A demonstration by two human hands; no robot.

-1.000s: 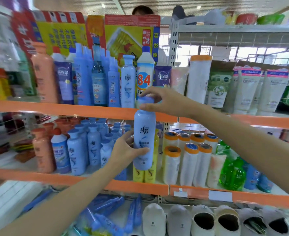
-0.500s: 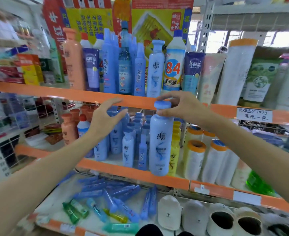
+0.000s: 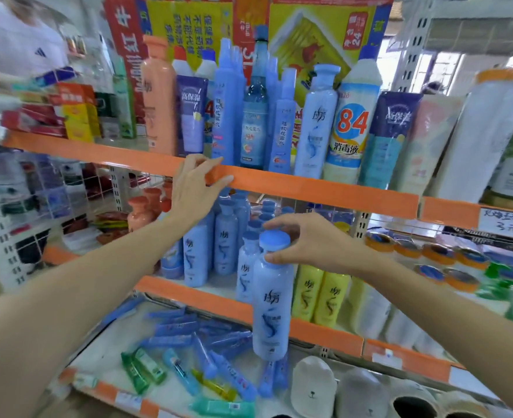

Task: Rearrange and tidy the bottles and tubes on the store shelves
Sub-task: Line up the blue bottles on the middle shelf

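My right hand grips a tall light-blue bottle by its round blue cap, holding it upright in front of the middle shelf's orange edge. My left hand is open, fingers spread, resting on the orange edge of the upper shelf just below a row of blue bottles. More matching light-blue bottles stand on the middle shelf behind. Blue, green and yellow tubes lie scattered on the bottom shelf.
Yellow bottles stand right of the held bottle, with orange-capped white rolls further right. An "84" disinfectant bottle and white tubes sit on the upper shelf. Slippers line the bottom right. Another person stands at far left.
My left hand let go of the bottle and rose to the upper shelf's edge. My right hand lowered the blue bottle slightly, holding it alone by the cap. The view shifted closer and left.
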